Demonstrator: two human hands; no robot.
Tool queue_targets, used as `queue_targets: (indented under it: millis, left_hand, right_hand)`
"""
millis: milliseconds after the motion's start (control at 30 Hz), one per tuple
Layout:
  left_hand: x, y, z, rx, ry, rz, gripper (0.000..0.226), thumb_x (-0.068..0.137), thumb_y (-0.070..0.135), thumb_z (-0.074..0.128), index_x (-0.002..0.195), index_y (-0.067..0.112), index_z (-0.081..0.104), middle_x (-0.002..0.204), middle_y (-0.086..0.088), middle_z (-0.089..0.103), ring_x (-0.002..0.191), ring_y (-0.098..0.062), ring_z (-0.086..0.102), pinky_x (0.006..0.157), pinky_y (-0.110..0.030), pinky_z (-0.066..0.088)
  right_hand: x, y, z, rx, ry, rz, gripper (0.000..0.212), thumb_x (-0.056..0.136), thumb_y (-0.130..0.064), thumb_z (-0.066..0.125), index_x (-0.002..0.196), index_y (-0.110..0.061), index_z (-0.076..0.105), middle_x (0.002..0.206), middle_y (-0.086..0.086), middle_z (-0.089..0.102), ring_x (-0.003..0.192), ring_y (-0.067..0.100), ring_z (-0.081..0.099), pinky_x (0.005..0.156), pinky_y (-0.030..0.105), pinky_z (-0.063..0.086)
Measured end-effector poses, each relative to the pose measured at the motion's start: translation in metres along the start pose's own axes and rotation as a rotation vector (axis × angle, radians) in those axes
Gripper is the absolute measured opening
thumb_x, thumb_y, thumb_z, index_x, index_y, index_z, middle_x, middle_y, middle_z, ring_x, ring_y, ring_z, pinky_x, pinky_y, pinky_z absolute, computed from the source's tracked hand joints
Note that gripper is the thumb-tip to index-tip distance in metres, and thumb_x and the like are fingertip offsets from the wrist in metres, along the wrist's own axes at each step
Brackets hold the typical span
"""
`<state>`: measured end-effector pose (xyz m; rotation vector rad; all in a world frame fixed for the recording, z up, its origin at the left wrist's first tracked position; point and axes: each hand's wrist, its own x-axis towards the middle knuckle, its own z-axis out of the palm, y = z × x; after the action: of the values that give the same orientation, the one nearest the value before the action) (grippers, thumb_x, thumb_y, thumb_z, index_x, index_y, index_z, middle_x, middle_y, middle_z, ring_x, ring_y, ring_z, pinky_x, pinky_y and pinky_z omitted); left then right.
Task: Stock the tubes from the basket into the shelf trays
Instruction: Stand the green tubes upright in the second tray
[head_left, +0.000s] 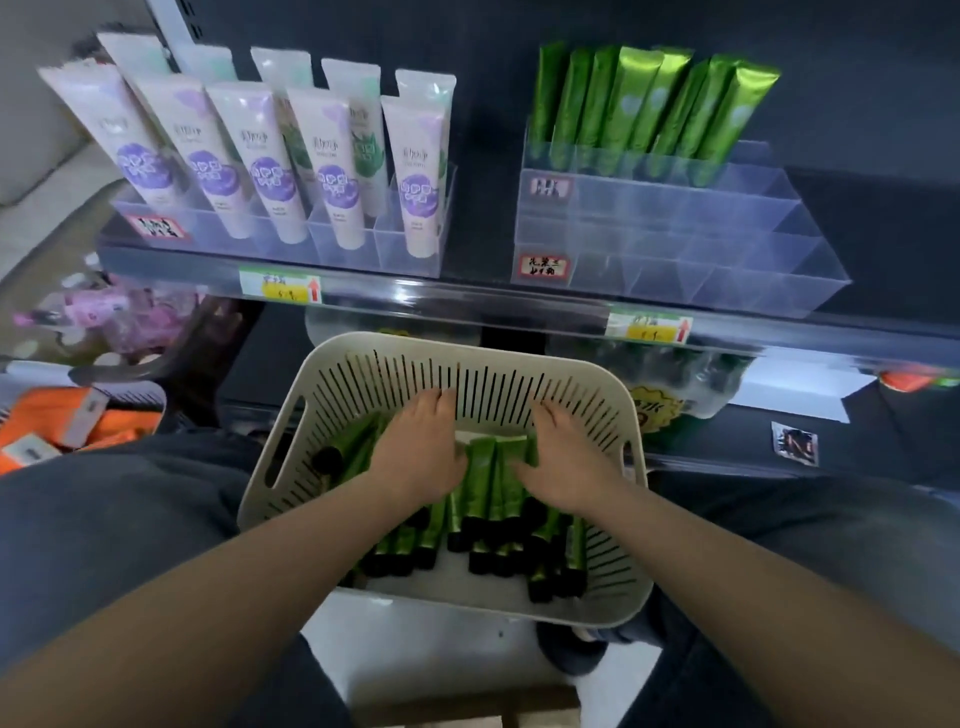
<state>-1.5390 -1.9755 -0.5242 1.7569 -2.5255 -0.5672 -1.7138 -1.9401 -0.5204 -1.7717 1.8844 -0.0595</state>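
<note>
Many green tubes (483, 478) lie in the white basket (467, 608). The left hand (421, 452) and right hand (566, 465) press flat on them, fingers outstretched, covering some. More stand along the back edge of the clear tray (675, 249).

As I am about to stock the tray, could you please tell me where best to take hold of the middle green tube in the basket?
Pinch the tube near its flat crimped end, from above. It lies flat, black cap towards you, and the shelved tubes stand crimp-up, so that hold probably lets the cap enter the tray first.
</note>
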Motion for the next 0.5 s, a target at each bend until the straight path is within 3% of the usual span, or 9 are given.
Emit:
queue_targets:
  millis: [200,300,400,500]
  left_hand:
    - [0.016,-0.008,0.029,-0.224,-0.176,-0.136,0.060,0.084,0.025,0.060,0.136,0.009,0.034,0.133,-0.010,0.042,0.119,-0.023,0.043,0.097,-0.032,0.043]
    - [0.026,-0.010,0.040,-0.283,-0.227,-0.191,0.043,0.085,0.022,0.059,0.123,0.009,0.044,0.116,-0.010,0.050,0.102,-0.022,0.051,0.076,-0.028,0.045]
    - [0.038,-0.009,0.050,-0.326,-0.268,-0.238,0.015,0.085,0.015,0.056,0.097,0.010,0.048,0.092,-0.007,0.052,0.081,-0.019,0.053,0.058,-0.025,0.042]
    - [0.047,-0.005,0.061,-0.361,-0.309,-0.286,0.007,0.087,0.013,0.055,0.090,0.008,0.050,0.082,-0.004,0.051,0.076,-0.017,0.052,0.057,-0.025,0.042]
  right_hand:
    - [0.020,0.014,0.020,0.043,-0.114,0.076,0.049,0.086,-0.038,0.053,0.128,-0.012,0.048,0.127,0.004,0.047,0.123,0.024,0.042,0.105,0.037,0.037]
    - [0.033,0.025,0.029,0.055,-0.158,0.115,0.031,0.085,-0.028,0.052,0.109,-0.011,0.059,0.112,0.007,0.057,0.109,0.022,0.051,0.095,0.032,0.044]
    - [0.045,0.032,0.036,0.046,-0.181,0.159,0.013,0.084,-0.014,0.049,0.080,-0.007,0.060,0.089,0.006,0.061,0.089,0.021,0.057,0.074,0.026,0.046]
    - [0.056,0.036,0.042,0.072,-0.181,0.183,0.016,0.086,-0.011,0.050,0.079,-0.003,0.062,0.085,0.008,0.064,0.084,0.021,0.060,0.074,0.029,0.052]
